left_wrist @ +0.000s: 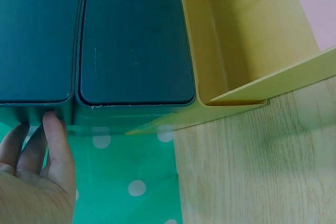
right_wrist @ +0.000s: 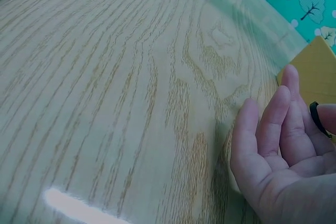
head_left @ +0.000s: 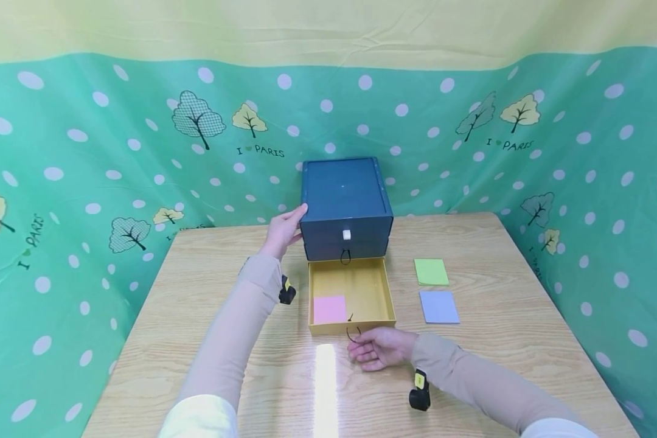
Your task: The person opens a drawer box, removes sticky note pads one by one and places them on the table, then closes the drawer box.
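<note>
A dark blue drawer box point(head_left: 345, 188) stands at the back of the table, its yellow bottom drawer point(head_left: 369, 286) pulled out toward me. At the box's left side, my left hand point(head_left: 283, 233) rests straight fingers point(left_wrist: 59, 148) near the top front corner. My right hand point(head_left: 382, 348) is at the drawer's front, palm turned up. Its thumb and forefinger pinch the black loop pull point(right_wrist: 315, 116), while the other fingers are loosely extended. Inside the drawer, a pink sticky note pad point(head_left: 330, 309) lies at the front left.
To the drawer's right, a green sticky note pad point(head_left: 431, 272) and a blue one point(head_left: 439, 306) lie on the wooden table point(head_left: 487, 340). The upper drawers carry a white knob point(head_left: 347, 234) and another black loop point(head_left: 345, 258). A green dotted curtain point(head_left: 142, 121) hangs behind and at both sides.
</note>
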### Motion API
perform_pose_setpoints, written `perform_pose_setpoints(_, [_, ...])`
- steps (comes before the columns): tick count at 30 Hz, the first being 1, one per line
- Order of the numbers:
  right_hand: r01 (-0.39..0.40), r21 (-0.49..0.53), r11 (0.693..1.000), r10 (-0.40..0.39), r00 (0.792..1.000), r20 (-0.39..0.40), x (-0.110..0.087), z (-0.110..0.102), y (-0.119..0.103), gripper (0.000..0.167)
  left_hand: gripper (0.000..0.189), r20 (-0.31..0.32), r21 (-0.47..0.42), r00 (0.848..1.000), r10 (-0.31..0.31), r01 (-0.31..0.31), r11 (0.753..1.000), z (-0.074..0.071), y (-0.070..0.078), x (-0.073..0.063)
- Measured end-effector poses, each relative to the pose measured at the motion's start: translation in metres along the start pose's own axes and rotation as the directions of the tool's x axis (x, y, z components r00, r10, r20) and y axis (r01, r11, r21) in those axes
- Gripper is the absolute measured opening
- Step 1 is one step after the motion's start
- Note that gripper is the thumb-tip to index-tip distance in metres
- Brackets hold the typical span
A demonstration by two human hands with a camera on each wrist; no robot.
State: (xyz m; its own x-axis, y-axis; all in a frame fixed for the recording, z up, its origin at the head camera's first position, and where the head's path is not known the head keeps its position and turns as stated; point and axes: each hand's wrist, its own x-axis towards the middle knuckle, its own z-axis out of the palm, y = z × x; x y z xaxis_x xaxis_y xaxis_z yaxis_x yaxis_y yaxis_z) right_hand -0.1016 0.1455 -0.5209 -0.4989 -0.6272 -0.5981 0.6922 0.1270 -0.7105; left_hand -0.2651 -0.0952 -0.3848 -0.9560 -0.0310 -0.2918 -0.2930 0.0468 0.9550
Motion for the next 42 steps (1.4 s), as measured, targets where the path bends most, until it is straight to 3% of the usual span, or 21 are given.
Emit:
perform_pose_setpoints(10, [-0.014,-0.008,1.0,0.014,1.0,-0.01,-0.002,0.001,0.0,0.031,0.057,-0.011,-0.006,1.0,-0.004,0.004,1.0,0.0,0.001,0.0])
perform_pose_setpoints(29, [-0.012,-0.025,1.0,0.014,0.998,0.056,-0.01,0.001,0.011,0.035,0.059,-0.011,0.008,1.0,0.021,-0.021,1.0,0.001,-0.001,-0.001])
perform_pose_setpoints(42, [-0.046,-0.052,0.998,0.052,0.992,0.112,-0.01,0.0,0.013,0.032,0.052,0.02,-0.019,0.999,-0.032,0.032,0.999,-0.001,0.002,0.002])
